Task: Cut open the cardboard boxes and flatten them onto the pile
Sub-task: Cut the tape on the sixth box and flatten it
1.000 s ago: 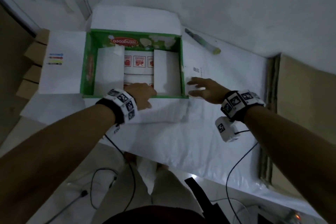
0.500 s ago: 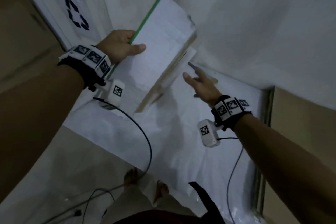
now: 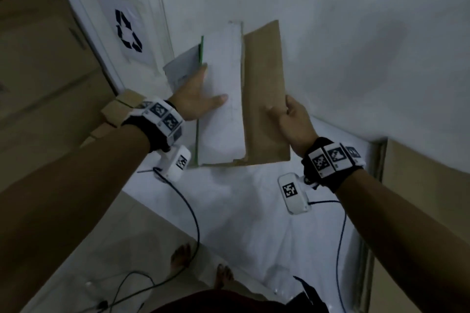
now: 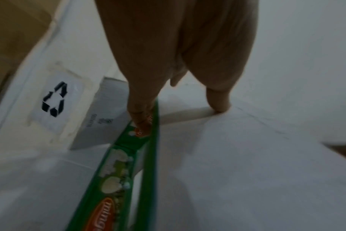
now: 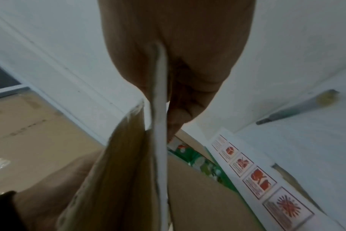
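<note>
A flattened cardboard box (image 3: 221, 99) is held upright above the white-covered table (image 3: 241, 211). Its white panel with a green edge faces me, and a brown flap (image 3: 264, 79) hangs on the right. My left hand (image 3: 195, 99) grips the box's left edge, thumb on the white face and fingers behind. The left wrist view shows those fingers (image 4: 140, 109) on the green printed side (image 4: 117, 171). My right hand (image 3: 292, 114) pinches the brown flap's right edge; in the right wrist view the cardboard edge (image 5: 160, 125) runs between thumb and fingers. A cutter (image 5: 298, 107) lies on the table beyond.
A sheet with a recycling sign (image 3: 128, 30) is taped to the wall at the left. Large brown cartons (image 3: 38, 58) stand at the far left, with small brown boxes (image 3: 119, 109) beside the table. More cardboard (image 3: 419, 185) leans at the right. Cables trail past my bare feet (image 3: 180, 256).
A second ago the box lay open on the table under both hands. My left hand lifted and folded it flat; my right hand has now taken hold of the brown flap.
</note>
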`<state>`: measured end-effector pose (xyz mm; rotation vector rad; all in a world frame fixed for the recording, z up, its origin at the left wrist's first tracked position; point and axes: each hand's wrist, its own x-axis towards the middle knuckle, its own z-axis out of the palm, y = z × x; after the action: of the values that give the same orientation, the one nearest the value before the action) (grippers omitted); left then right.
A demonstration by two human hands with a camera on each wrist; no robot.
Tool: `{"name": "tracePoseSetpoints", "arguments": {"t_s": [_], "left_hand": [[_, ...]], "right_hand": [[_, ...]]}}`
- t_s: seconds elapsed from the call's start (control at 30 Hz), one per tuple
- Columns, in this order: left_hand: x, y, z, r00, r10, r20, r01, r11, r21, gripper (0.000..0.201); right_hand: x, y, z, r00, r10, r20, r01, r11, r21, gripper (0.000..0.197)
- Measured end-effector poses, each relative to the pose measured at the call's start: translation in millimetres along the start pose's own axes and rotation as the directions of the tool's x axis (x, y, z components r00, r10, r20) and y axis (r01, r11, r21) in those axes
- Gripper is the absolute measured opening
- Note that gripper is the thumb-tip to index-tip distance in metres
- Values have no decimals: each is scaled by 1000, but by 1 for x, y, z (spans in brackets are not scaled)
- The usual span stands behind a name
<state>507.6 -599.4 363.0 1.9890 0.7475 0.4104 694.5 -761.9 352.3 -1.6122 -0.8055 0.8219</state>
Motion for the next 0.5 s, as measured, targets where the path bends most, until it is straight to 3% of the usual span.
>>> {"name": "tracePoseSetpoints", "arguments": {"t_s": [0.1, 0.2, 0.3, 0.4, 0.5], "left_hand": [[0, 20, 24, 976, -217, 6, 216, 974, 62, 127], [-1, 38, 30, 958, -285, 29, 280, 951, 129, 130], [0, 49, 22, 959, -262, 109, 255, 964, 76, 108], [4, 58, 6, 945, -308, 104, 301, 950, 78, 65], [11, 59, -11, 935, -342, 89, 333, 937, 102, 60]], "right_hand": [[3, -23, 8, 953, 154, 261, -188, 976, 110, 65], [-4, -42, 24, 910, 141, 391, -174, 983, 51, 53], [-6, -45, 35, 936, 97, 339, -70, 993, -91, 55], [-2, -36, 39, 940, 91, 329, -19, 976, -216, 49], [1, -20, 47, 910, 130, 394, -60, 981, -185, 39]]}}
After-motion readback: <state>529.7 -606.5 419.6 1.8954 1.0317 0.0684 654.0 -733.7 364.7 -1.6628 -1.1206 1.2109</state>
